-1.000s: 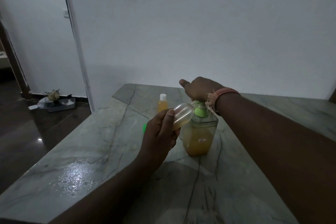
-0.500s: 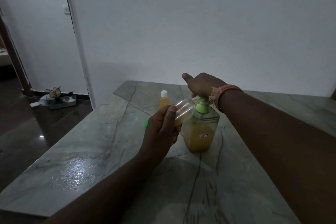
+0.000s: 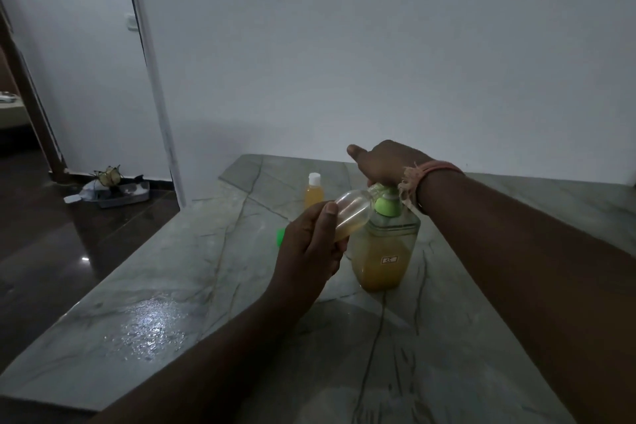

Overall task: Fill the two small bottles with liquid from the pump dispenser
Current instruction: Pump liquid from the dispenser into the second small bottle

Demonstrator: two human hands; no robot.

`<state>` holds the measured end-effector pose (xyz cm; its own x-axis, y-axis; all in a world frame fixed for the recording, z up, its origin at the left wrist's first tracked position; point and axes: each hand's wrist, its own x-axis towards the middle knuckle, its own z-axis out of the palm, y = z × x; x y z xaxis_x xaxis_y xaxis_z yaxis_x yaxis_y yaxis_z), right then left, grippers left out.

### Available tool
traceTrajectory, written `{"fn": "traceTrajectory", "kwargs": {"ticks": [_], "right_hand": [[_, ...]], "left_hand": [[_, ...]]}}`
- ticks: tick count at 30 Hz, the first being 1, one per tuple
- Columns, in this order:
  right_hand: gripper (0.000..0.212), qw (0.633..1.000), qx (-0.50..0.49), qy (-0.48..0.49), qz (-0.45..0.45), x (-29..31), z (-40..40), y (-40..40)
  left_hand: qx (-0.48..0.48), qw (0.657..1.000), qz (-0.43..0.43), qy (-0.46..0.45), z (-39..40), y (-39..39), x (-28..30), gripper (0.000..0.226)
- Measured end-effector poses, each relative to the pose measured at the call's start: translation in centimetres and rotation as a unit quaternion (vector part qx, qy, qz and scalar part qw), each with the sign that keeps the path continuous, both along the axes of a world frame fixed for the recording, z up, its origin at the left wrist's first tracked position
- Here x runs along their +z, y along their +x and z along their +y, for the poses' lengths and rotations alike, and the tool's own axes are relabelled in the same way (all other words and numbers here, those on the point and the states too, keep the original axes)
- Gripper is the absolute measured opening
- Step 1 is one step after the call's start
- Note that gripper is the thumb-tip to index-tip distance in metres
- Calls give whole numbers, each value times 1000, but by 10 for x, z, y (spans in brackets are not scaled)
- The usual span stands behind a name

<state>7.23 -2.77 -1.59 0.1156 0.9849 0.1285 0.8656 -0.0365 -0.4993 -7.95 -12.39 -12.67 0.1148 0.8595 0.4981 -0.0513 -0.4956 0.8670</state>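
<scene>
Left hand fingers curled gripping; right hand pressing downward.

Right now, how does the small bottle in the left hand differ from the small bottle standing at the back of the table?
The held bottle is tilted, its mouth at the green pump; the back bottle stands upright on the table.
The held bottle has no cap on; the back bottle wears a white cap.
The held bottle is only partly filled; the back bottle looks nearly full.
Both are small, clear and hold orange liquid.
</scene>
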Motion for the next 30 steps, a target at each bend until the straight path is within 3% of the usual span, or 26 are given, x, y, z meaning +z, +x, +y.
{"fn": "traceTrajectory", "kwargs": {"ticks": [5, 10, 14, 20, 26, 30], "right_hand": [[74, 999, -1, 31, 41, -8, 3, 6], [72, 1000, 4, 2, 9, -4, -2, 2], [71, 1000, 10, -16, -10, 2, -2, -3], [71, 999, -5, 17, 40, -7, 4, 7], [63, 1000, -6, -12, 19, -4, 3, 2], [65, 999, 5, -33, -28, 4, 0, -2]], "left_hand": [[2, 1000, 1, 6, 2, 0, 0, 35], [8, 1000, 3, 3, 2, 0, -1, 33], [2, 1000, 5, -3, -2, 0, 2, 43], [1, 1000, 5, 11, 4, 1, -1, 41], [3, 1000, 6, 10, 5, 1, -2, 34], [11, 1000, 13, 6, 3, 2, -1, 40]]}}
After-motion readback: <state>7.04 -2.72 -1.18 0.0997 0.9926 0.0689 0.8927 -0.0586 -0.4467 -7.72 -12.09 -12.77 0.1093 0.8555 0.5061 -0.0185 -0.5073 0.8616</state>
